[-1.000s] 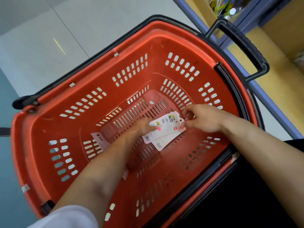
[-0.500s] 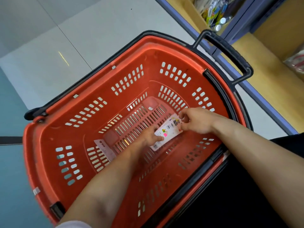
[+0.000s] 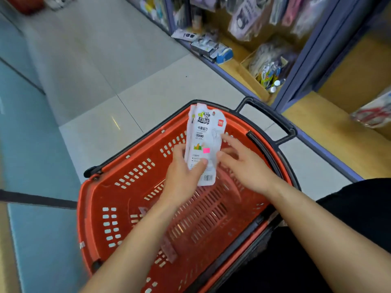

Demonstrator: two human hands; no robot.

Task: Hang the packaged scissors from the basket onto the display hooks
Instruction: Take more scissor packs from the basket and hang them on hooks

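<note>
a stack of white scissor packs (image 3: 203, 132) is held upright above the far rim of the red basket (image 3: 118, 208), clear of its bottom. the packs are gripped at their lower half by the left grip (image 3: 182, 176), with the thumb laid across the front and the fingers curled behind. the right grip (image 3: 247, 166) is seen open, fingers spread, with its fingertips (image 3: 223, 136) touching the right edge of the packs. a pink sticker (image 3: 206, 150) is shown on the front pack. one more flat pack (image 3: 168, 249), blurred, is seen lying on the basket's bottom by the left wall. a black handle (image 3: 273, 121) is set at the far right corner, beside a shelf (image 3: 330, 132) stocked with goods.
</note>
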